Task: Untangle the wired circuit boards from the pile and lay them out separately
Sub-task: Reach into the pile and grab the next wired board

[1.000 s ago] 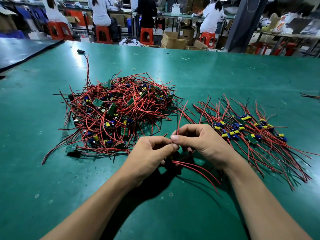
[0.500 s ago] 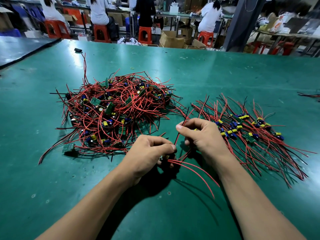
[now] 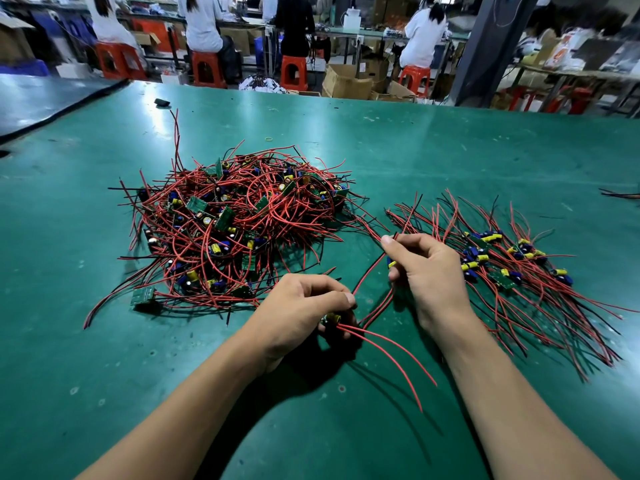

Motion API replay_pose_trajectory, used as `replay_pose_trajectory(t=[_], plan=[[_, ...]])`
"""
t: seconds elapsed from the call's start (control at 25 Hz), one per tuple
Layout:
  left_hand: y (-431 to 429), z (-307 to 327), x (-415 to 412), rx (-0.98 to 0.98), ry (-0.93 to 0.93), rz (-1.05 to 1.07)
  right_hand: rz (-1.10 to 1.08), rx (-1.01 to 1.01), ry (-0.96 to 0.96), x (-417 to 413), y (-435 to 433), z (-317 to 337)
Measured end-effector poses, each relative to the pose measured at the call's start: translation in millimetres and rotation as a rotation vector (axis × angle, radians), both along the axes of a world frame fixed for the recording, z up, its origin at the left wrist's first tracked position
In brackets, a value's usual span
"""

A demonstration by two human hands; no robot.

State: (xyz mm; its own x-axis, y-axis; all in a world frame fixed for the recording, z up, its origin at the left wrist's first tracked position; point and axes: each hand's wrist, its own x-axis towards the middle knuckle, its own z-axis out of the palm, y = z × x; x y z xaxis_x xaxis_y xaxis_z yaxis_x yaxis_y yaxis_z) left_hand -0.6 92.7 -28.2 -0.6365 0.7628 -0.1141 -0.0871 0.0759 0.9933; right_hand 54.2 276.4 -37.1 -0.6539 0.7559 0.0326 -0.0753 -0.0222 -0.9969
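Observation:
A tangled pile [image 3: 239,223] of small green circuit boards with red and black wires lies on the green table [image 3: 450,154], left of centre. To the right, several boards [image 3: 502,258] lie spread out with their wires fanned. My left hand [image 3: 298,306] grips one small board [image 3: 333,318] with a yellow part; its red wires [image 3: 391,351] trail toward me. My right hand [image 3: 426,268] pinches red wires [image 3: 372,268] that run down toward the left hand, and a second board seems tucked under its fingers.
A lone green board [image 3: 142,295] lies at the pile's near-left edge. A small black object [image 3: 162,102] sits far back on the table. Beyond the far edge, people sit on red stools [image 3: 204,67] among cardboard boxes [image 3: 346,81]. A dark pillar [image 3: 491,46] stands at the back right.
My hands have drawn apart: the right hand moved right and away toward the spread-out boards, pulling wires with it, while the left hand stayed holding its board.

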Motion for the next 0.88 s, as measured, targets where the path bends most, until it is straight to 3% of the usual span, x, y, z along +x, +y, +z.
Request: replay_pose_trajectory(t=[0.08,0.24,0.32,0.52,0.72,0.88], plan=[[-0.2,-2.5,0.1,-0.01,0.006,0.041,0.184,-0.12,-0.049,3.3,-1.4,3.8],[1.9,-5.5,-0.9,0.013,-0.029,0.113,0.673,-0.058,-0.262,8.8,-13.2,5.2],[1.8,-6.6,-2.5,0.011,-0.023,0.12,0.738,-0.043,-0.269,9.4,-18.1,5.4],[1.0,-6.2,-4.5,0.041,-0.047,0.082,0.486,-0.01,-0.2,4.9,-17.6,0.2],[1.8,-4.8,-1.9,-0.029,0.055,0.006,0.097,0.027,-0.104,-0.3,0.2,-2.9],[1.3,-2.5,-2.6,-0.017,0.05,-0.003,0.015,-0.085,-0.022,-2.0,4.0,-0.3]])
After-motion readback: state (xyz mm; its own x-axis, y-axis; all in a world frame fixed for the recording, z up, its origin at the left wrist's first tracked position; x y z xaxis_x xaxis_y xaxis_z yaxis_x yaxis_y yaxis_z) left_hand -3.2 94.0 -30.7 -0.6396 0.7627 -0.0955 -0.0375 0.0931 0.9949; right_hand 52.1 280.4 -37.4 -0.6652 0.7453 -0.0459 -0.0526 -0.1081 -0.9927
